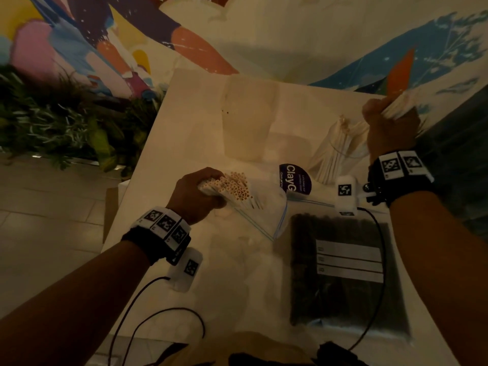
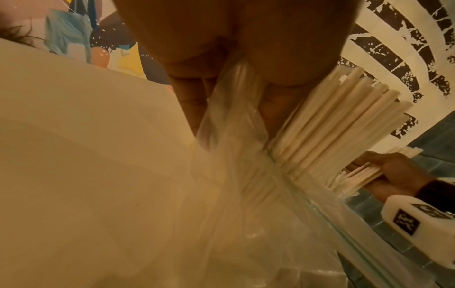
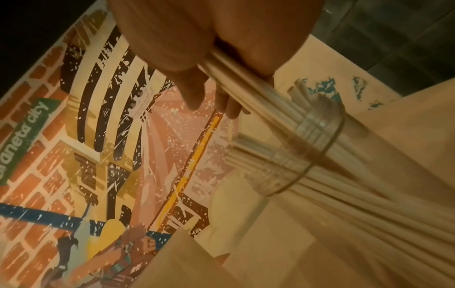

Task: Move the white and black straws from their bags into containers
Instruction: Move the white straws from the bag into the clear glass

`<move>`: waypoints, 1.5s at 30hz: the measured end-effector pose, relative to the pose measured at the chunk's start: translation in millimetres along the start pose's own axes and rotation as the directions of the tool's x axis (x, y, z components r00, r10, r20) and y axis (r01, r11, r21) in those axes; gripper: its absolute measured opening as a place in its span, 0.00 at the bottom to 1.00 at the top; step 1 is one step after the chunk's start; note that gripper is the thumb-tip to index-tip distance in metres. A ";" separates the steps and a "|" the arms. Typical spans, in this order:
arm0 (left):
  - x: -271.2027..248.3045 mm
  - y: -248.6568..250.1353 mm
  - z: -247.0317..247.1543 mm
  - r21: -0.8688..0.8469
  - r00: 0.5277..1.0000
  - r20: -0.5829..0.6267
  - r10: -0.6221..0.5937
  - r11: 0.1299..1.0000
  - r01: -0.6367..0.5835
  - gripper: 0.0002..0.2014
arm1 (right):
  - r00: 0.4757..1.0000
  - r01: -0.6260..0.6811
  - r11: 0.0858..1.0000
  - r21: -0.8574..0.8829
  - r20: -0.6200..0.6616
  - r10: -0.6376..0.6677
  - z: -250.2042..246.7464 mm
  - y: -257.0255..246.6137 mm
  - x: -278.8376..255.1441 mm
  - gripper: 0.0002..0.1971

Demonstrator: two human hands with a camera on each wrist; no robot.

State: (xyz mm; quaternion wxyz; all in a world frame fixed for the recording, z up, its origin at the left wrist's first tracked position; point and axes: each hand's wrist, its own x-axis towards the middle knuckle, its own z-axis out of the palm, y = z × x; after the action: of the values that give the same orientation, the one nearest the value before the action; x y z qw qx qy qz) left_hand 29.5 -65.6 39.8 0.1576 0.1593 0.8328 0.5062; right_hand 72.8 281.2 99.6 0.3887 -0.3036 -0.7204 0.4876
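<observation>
My left hand (image 1: 196, 196) grips the clear zip bag (image 2: 234, 155) round a bundle of white straws (image 1: 235, 188) whose open ends stick out of its mouth (image 2: 344, 124). My right hand (image 1: 390, 122) holds a handful of white straws (image 1: 398, 105) above a clear glass container (image 1: 340, 151), their lower ends inside its rim (image 3: 317, 148) with several straws standing there. A second zip bag full of black straws (image 1: 340, 270) lies flat on the white table (image 1: 163, 260), near the front right. An empty translucent container (image 1: 248, 120) stands at the back.
A dark round sticker (image 1: 294, 178) lies between the bags and the glass container. Cables (image 1: 158, 313) trail across the table's front. Green plants (image 1: 60, 117) stand left of the table and a painted mural wall (image 1: 264, 35) rises behind it.
</observation>
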 end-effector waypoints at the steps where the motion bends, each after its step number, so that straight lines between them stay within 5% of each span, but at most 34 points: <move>1: 0.0 0.0 0.7 0.009 1.000 -0.004 -0.006 1.000 0.006 0.25 | 1.000 0.000 0.999 -0.039 -0.017 0.000 -1.6 3.2 3.8 0.06; 4: -0.1 -2.0 3.4 0.019 1.000 -0.027 -0.015 1.000 0.015 0.25 | 0.996 -0.035 0.989 -0.141 -0.088 0.023 -4.0 9.0 12.1 0.24; 6: -0.1 -3.3 6.6 0.029 0.999 -0.053 -0.009 1.000 0.010 0.27 | 0.994 -0.068 0.977 -0.203 -0.102 0.048 -3.1 12.8 12.6 0.25; 11: -2.3 -1.2 17.3 0.047 0.996 -0.091 -0.007 0.999 0.011 0.24 | 0.995 -0.033 0.873 -0.487 0.063 0.073 -1.8 23.2 3.5 0.38; 17: -7.9 -2.8 25.5 0.041 0.991 -0.136 0.003 0.999 0.002 0.23 | 0.990 0.139 0.933 -0.333 0.045 -0.132 -8.4 3.1 -6.1 0.33; 20: -7.0 -1.2 26.8 0.051 0.990 -0.141 -0.015 0.998 0.022 0.23 | 0.995 0.100 0.952 -0.290 0.017 -0.099 -0.5 8.0 -1.1 0.35; 24: -5.4 0.6 24.1 0.039 0.992 -0.126 -0.013 0.999 0.018 0.25 | 0.960 -0.186 0.758 -0.625 0.049 0.276 6.6 27.2 7.1 0.37; 26: -3.5 1.8 22.3 0.034 0.993 -0.113 -0.014 0.999 0.018 0.25 | 0.969 -0.197 0.735 -0.649 -0.014 0.247 5.5 27.2 3.6 0.40; 28: -0.5 2.7 21.2 0.040 0.995 -0.096 -0.009 0.999 0.013 0.26 | 0.995 -0.099 0.758 -0.644 -0.067 0.073 3.5 20.0 0.1 0.43; 31: 4.2 2.4 20.2 0.044 0.998 -0.056 0.005 0.999 -0.002 0.25 | 0.996 0.071 0.715 -0.695 0.012 -0.087 7.0 11.5 -0.1 0.38; 35: 9.1 -0.2 20.5 0.060 1.000 -0.025 0.009 0.998 -0.008 0.22 | 0.958 0.218 0.499 -0.839 0.282 0.057 13.4 28.4 -1.4 0.26; 40: 10.8 2.2 16.3 0.073 0.999 -0.003 0.047 0.996 -0.047 0.21 | 0.959 0.151 0.421 -0.895 0.236 0.158 14.8 15.5 -9.8 0.29; 42: 10.4 1.6 14.8 0.059 0.999 0.011 0.046 0.997 -0.046 0.21 | 0.977 0.176 0.484 -0.857 0.211 0.019 13.2 0.7 -18.8 0.29; 45: 11.1 0.3 11.8 0.063 0.997 0.040 0.058 0.996 -0.061 0.20 | 0.945 0.326 0.758 -0.565 0.204 -0.255 11.7 -27.6 -61.6 0.23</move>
State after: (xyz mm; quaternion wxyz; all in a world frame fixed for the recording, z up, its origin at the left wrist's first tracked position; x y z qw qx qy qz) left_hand 24.6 -51.4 33.8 0.1532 0.1988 0.8403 0.4806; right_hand 92.8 216.1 106.7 0.3039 -0.2654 -0.8953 0.1889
